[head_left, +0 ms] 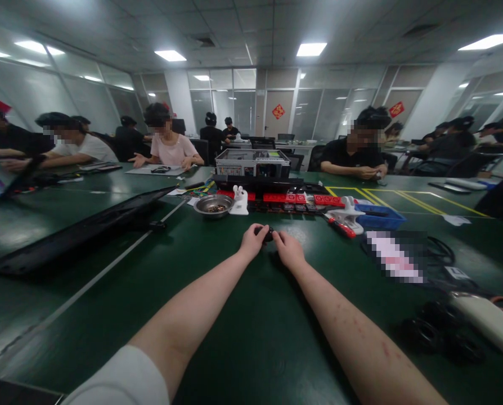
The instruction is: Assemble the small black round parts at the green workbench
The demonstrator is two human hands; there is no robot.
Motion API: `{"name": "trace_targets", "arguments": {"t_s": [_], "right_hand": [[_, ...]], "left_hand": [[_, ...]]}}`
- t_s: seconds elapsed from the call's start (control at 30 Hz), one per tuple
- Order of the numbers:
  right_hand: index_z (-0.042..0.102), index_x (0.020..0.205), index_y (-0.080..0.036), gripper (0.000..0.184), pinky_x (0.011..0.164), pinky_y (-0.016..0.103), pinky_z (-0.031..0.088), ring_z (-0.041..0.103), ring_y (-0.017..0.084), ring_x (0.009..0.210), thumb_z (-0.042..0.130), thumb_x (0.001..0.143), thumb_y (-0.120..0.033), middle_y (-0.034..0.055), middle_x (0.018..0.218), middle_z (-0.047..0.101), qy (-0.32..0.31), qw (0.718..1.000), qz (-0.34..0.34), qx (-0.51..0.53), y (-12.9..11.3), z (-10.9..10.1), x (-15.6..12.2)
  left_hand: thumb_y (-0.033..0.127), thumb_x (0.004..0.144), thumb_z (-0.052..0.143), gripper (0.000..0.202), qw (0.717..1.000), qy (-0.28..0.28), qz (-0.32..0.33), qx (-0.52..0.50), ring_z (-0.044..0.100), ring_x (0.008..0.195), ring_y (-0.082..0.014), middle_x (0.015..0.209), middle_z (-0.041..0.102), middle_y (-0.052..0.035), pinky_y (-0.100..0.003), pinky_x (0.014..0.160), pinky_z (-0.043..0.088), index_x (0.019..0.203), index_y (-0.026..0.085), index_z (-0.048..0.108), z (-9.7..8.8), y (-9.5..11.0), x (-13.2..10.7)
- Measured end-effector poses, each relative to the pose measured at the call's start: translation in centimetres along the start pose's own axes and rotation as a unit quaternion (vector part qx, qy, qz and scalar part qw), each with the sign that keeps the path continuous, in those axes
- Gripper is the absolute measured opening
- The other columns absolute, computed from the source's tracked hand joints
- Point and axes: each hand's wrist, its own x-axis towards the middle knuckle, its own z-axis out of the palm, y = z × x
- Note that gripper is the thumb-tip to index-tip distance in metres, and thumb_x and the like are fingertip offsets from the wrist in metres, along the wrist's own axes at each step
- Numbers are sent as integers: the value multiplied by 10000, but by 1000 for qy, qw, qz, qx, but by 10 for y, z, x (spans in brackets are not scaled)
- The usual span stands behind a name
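Above the green table, my left hand (pixel 250 243) is closed with thumb and fingers around a small black rounded object (pixel 265 232). My right hand (pixel 289 247) meets the same object from the other side, its thumb and curled fingertips against it. What kind of object it is cannot be made out, as fingers cover part of it. Just beyond my hands stand a metal bowl (pixel 214 207) with small copper-coloured pieces in it and a white stand (pixel 239 201).
Red boxes (pixel 285 198) run in a row before an open computer case (pixel 252 163). A red screwdriver (pixel 341 226) lies near a blue tray (pixel 380 216). Left is a large black panel (pixel 86 228); right are black rings (pixel 422 334). Across the table sits a person (pixel 355 149).
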Motion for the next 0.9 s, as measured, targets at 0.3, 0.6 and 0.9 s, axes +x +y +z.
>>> {"name": "trace_targets", "arguments": {"t_s": [0.3, 0.6, 0.9], "right_hand": [[574, 699, -178, 475, 521, 224, 327, 520, 142, 613, 226, 824, -478, 36, 647, 579, -31, 997, 2, 70, 5, 3, 6], [452, 1092, -186, 368, 614, 242, 378, 526, 144, 700, 464, 746, -307, 39, 826, 589, -20, 990, -85, 111, 1, 0, -2], [570, 779, -190, 468, 598, 244, 363, 533, 157, 699, 219, 818, -498, 34, 712, 587, -3, 995, 14, 100, 8, 8, 5]], "left_hand": [[519, 672, 477, 388, 990, -17, 81, 112, 528, 481, -84, 730, 578, -15, -204, 486, 423, 854, 178, 510, -3, 5, -6], [539, 712, 402, 441, 998, -47, -34, 22, 529, 405, -108, 667, 578, -37, -210, 367, 364, 865, 138, 505, -5, 5, 0], [463, 663, 516, 319, 994, -34, 39, 94, 537, 568, -114, 704, 579, -16, -214, 504, 411, 774, 167, 556, -3, 7, -5]]}}
